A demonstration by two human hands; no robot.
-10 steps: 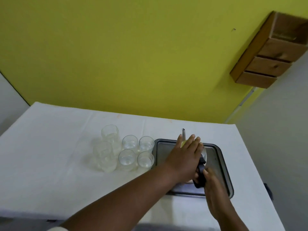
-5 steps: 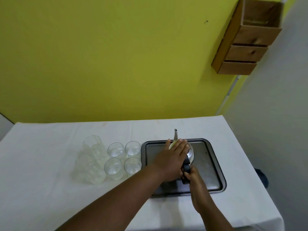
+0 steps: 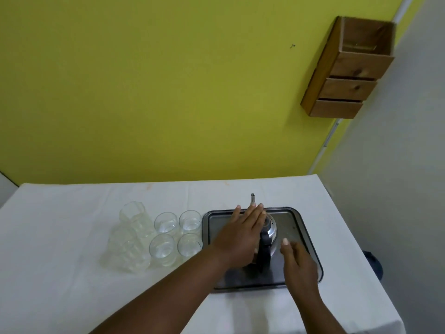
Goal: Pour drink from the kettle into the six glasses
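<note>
The left hand [image 3: 243,233] lies flat, fingers stretched, over the top of the kettle [image 3: 269,233], grasping nothing; whether the palm actually touches the lid cannot be told. The right hand [image 3: 298,261] hovers open just right of the dark handle [image 3: 264,251], fingers loose, holding nothing. The kettle stands upright on the tray [image 3: 305,239], its thin spout [image 3: 252,198] poking up past the left fingertips toward the wall. By my reading the pouring has not begun: this is the step of getting hold of the kettle. Next the right hand needs to close round the handle, lift the kettle clear of the tray rim and carry it left to the glasses [image 3: 166,239], which stand in a tight group on the white table [image 3: 60,261] just beside the tray's left edge; a slow tilt is called for, since the glasses sit so close that a stray stream could land between them. Most of the kettle's body and lid is hidden under the left hand. The two tall left glasses are faint against the cloth, and whether any glass already holds drink is hard to make out.
</note>
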